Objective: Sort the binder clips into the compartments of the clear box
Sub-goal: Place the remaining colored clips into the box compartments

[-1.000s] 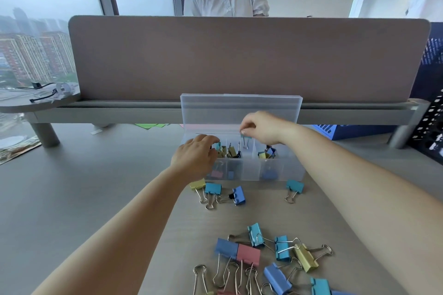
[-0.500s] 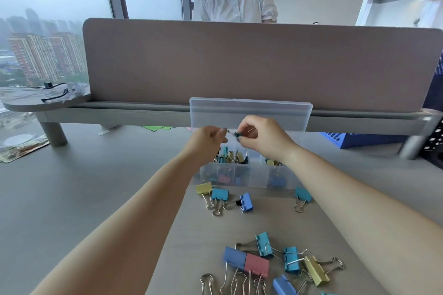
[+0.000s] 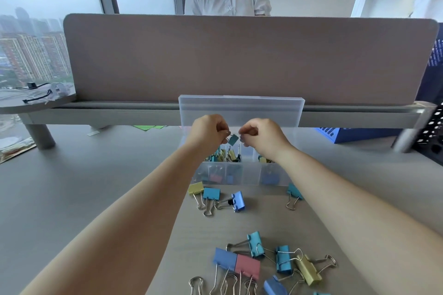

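Note:
A small teal binder clip (image 3: 233, 139) hangs in the air above the clear box (image 3: 249, 176). My left hand (image 3: 209, 132) pinches one side of it and my right hand (image 3: 260, 136) pinches the other, both just over the box's back compartments. The box stands with its lid (image 3: 241, 110) upright behind; several small coloured clips lie in its compartments. On the table in front lie a yellow clip (image 3: 196, 188), a teal clip (image 3: 211, 194), a blue clip (image 3: 238, 201) and another teal clip (image 3: 294, 191). Nearer me is a heap of larger clips (image 3: 263, 261).
A grey divider panel (image 3: 249, 60) on a raised shelf (image 3: 107, 112) runs behind the box. A blue basket (image 3: 354, 134) and a black mesh container (image 3: 431, 136) stand at the right. Two people stand beyond the divider. Green paper (image 3: 148, 127) lies under the shelf.
Both hands have risen from the box compartments and come together above it. They now hold a small teal clip between them.

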`<state>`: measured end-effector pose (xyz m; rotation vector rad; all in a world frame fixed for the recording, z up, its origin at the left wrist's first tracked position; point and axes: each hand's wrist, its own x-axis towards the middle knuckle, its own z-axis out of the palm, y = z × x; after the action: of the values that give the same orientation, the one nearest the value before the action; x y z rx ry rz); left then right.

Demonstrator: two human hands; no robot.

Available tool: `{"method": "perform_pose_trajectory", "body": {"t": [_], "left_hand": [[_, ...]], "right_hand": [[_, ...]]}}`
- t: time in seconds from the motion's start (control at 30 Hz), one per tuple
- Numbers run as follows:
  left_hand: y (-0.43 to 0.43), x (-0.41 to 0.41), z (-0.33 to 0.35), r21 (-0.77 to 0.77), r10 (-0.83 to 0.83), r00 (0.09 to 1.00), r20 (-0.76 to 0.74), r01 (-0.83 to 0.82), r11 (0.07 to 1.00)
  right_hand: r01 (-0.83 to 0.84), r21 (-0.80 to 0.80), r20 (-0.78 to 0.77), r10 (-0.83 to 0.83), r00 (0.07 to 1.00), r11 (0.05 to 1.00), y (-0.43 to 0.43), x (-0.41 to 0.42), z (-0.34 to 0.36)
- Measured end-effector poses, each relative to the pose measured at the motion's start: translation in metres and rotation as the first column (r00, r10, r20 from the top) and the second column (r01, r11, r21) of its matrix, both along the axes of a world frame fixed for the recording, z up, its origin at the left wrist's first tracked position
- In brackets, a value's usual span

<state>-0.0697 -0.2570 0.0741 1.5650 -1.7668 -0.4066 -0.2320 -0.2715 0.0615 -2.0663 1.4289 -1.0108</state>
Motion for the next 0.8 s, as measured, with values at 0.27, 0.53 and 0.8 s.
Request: {"method": "perform_pose_trajectory", "body": {"t": [0.27, 0.53, 0.8], "left_hand": [[-0.003, -0.012, 0.002, -0.072, -0.030, 0.997, 0.077, 0.036, 0.997], [-0.003, -0.008, -0.009, 0.010, 0.045, 0.987, -0.156, -0.044, 0.999], [0.004, 0.012, -0.015, -0.016, 0.116, 0.993, -0.025, -0.116, 0.993]], "right_hand": [[0.033, 0.058, 0.060, -0.037, 0.998, 0.998, 0.000, -0.013, -0.002], [0.072, -0.018, 0.053, -0.071, 0.996, 0.997, -0.001, -0.004, 0.000], [-0.061, -0.078, -0.367, 0.028, 0.930, 0.995, -0.005, 0.018, -0.005]]}}
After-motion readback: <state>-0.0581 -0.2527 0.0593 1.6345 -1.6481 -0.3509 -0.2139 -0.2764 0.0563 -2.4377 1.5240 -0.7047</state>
